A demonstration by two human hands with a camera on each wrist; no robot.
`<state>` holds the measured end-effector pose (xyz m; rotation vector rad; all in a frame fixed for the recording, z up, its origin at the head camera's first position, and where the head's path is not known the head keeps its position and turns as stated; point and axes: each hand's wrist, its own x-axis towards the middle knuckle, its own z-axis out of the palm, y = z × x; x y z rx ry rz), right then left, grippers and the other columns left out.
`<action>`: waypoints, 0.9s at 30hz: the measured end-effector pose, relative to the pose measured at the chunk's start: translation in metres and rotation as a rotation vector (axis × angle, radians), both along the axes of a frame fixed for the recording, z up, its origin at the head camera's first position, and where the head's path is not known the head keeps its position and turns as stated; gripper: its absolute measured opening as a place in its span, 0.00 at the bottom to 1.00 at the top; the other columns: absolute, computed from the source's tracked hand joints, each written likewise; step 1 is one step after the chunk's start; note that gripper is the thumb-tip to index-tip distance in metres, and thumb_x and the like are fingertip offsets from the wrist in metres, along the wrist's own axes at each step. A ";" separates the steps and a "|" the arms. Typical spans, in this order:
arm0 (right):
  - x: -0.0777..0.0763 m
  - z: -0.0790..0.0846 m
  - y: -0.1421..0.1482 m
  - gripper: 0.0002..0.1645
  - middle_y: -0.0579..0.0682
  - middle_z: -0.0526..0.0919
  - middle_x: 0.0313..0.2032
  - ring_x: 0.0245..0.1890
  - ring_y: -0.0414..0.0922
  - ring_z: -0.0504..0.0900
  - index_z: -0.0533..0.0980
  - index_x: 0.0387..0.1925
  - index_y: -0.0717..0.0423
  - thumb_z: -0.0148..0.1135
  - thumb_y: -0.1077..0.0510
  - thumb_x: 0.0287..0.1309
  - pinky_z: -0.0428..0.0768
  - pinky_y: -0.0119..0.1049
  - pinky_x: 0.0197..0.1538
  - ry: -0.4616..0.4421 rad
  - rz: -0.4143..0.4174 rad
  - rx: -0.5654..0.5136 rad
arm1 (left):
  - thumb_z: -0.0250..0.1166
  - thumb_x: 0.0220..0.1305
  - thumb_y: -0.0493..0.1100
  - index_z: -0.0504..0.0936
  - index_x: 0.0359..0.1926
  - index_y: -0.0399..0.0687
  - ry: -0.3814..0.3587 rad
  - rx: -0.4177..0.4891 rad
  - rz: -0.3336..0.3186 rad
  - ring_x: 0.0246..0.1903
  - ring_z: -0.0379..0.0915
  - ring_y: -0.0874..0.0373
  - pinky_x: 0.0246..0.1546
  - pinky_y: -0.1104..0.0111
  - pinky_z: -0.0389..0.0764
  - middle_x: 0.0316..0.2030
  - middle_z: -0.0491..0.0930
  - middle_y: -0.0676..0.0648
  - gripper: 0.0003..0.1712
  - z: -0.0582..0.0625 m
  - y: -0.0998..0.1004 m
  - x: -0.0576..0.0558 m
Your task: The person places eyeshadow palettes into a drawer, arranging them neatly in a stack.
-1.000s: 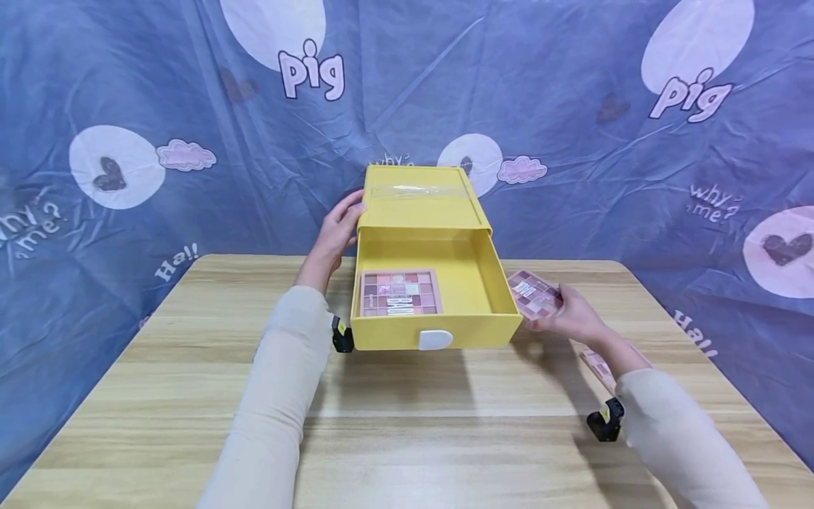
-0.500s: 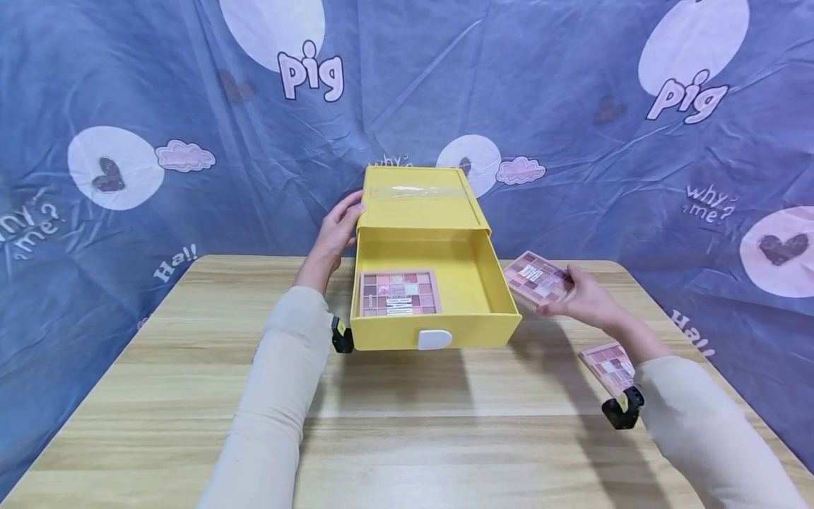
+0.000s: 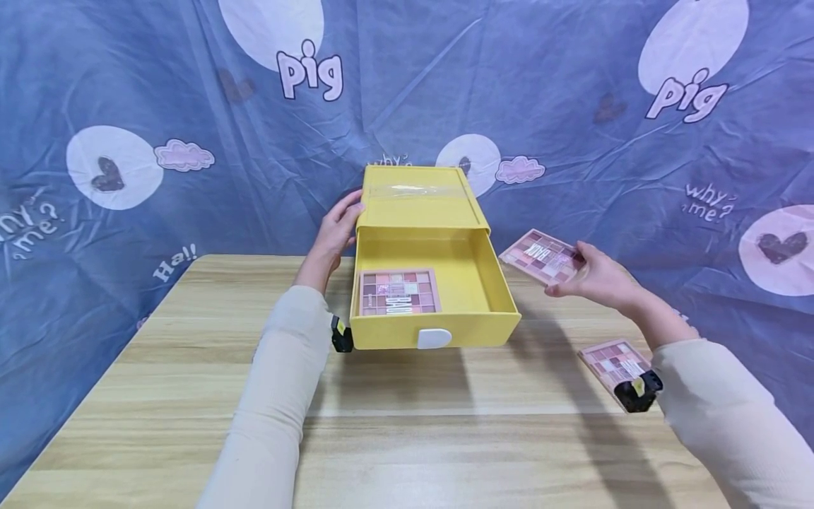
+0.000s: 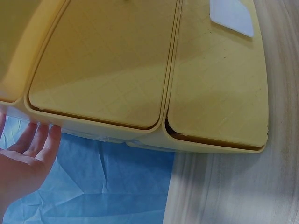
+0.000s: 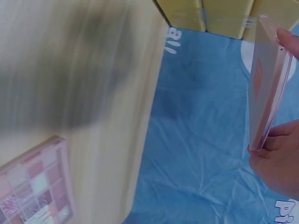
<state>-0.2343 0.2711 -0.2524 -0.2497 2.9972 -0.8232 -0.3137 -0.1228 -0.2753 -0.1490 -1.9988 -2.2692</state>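
Observation:
My right hand (image 3: 600, 279) pinches a pink eyeshadow palette (image 3: 542, 256) by its edges, thumb on one side and fingers on the other. It hangs in the air right of the yellow drawer unit (image 3: 416, 201), and the right wrist view shows it edge-on. My left hand (image 4: 25, 161) rests with extended fingers against the side of that unit. The top drawer (image 3: 496, 283) is pulled out and has a white handle. Inside, at its front left, lies a second palette (image 3: 399, 293). A third palette (image 3: 615, 362) lies on the table under my right forearm, partly covered by the wrist camera.
The wooden table (image 3: 407, 445) reaches to a blue printed cloth (image 3: 407, 78) hanging behind it. Lower drawer fronts (image 4: 100, 65) show closed in the left wrist view. The pulled-out drawer juts toward me over the table.
My right hand has lifted the palette up and to the right, away from the drawer's side. More of the palette on the table now shows. The left hand stays put.

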 end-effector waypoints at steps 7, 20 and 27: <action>0.001 0.016 -0.003 0.65 0.72 0.55 0.55 0.53 0.62 0.56 0.39 0.60 0.74 0.69 0.45 0.36 0.54 0.55 0.53 -0.005 0.004 -0.008 | 0.54 0.57 0.47 0.66 0.58 0.55 0.000 -0.005 0.000 0.46 0.64 0.57 0.45 0.57 0.66 0.49 0.67 0.46 0.25 -0.001 0.000 0.000; 0.005 0.038 -0.004 0.59 0.65 0.60 0.51 0.47 0.57 0.58 0.43 0.62 0.69 0.67 0.45 0.39 0.57 0.52 0.48 0.031 0.011 -0.013 | 0.54 0.57 0.47 0.66 0.58 0.54 0.005 -0.006 -0.006 0.47 0.63 0.56 0.47 0.56 0.64 0.49 0.67 0.46 0.26 0.000 -0.001 0.001; 0.009 0.050 -0.012 0.60 0.65 0.58 0.54 0.49 0.58 0.58 0.41 0.63 0.67 0.66 0.45 0.39 0.57 0.53 0.48 0.041 0.027 0.007 | 0.54 0.57 0.48 0.65 0.59 0.54 -0.001 -0.016 -0.001 0.47 0.63 0.57 0.47 0.57 0.64 0.49 0.67 0.46 0.26 0.001 -0.001 0.001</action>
